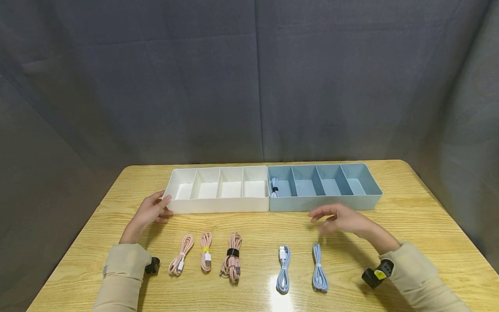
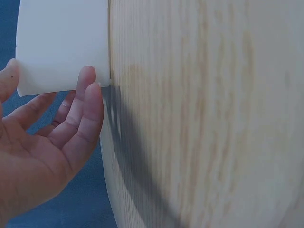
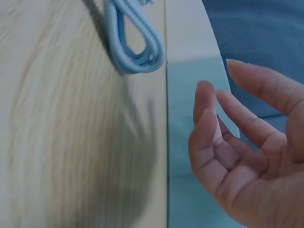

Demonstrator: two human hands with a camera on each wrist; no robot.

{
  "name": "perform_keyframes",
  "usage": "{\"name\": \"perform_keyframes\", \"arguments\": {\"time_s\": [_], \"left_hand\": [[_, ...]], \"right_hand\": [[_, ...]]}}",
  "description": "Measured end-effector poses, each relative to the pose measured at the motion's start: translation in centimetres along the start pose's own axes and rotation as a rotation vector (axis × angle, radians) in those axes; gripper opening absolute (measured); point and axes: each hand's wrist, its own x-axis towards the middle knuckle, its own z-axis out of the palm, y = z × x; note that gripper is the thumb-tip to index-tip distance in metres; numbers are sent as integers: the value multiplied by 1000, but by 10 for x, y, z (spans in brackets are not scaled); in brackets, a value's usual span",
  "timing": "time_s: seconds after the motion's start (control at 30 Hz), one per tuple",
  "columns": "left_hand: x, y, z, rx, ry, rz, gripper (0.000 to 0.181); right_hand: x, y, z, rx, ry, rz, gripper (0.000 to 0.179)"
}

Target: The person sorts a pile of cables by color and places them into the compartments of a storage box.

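At the left end of the white divided organizer box (image 1: 218, 205), my left hand (image 1: 153, 209) touches the front corner, its thumb and fingertips right at the edge. In the left wrist view its fingers are spread and loosely bent beside the white wall (image 2: 64, 45). My right hand (image 1: 343, 219) holds nothing, fingers loosely bent, in front of the blue divided organizer box (image 1: 323, 203). Nearest to it lies a bundled light blue cable (image 1: 319, 271), whose loop (image 3: 135, 66) shows in the right wrist view. A second light blue cable (image 1: 283, 271) lies left of that one.
Three bundled pink cables lie at the front left: one with a pale tie (image 1: 181, 255), one with a yellow tie (image 1: 205, 255), one with a black strap (image 1: 233, 262). A blue cable (image 1: 274, 186) sits in the blue box's leftmost compartment. Behind the table hangs a dark curtain (image 1: 257, 86).
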Motion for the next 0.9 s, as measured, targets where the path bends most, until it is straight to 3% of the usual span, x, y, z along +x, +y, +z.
{"name": "perform_keyframes", "arguments": {"time_s": [0.03,0.43,0.9], "left_hand": [[4,-6,-1,-8,7,1,74],[8,-13,-2,-38,0,24,83],[4,-10,-1,-30,1,19,83]], "right_hand": [[0,3,0,16,-18,0,47],[2,23,6,192,-228,-11,50],[4,32,10,189,-346,-101,43]]}}
